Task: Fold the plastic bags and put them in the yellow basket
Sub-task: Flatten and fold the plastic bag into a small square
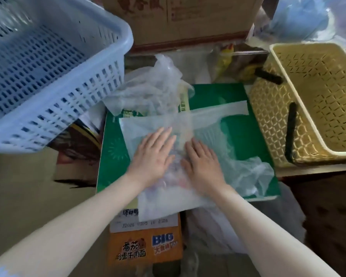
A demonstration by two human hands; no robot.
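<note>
Both forearms reach forward as the left hand point(152, 154) and right hand point(203, 162), fingers spread flat, press a translucent plastic bag point(160, 198) onto a green box point(112, 156), left of the yellow basket point(278, 62).

Thin translucent plastic bag point(168, 124); perforated matt plastic yellow basket point(300, 100); glossy green board point(112, 156).

Two hands, left hand point(152, 154) and right hand point(203, 164). Two baskets: one blue basket point(48, 76), one yellow basket point(308, 100). Two clear plastic bags: flattened bag point(168, 132) under both palms, crumpled bag point(152, 86) beyond the fingertips.
</note>
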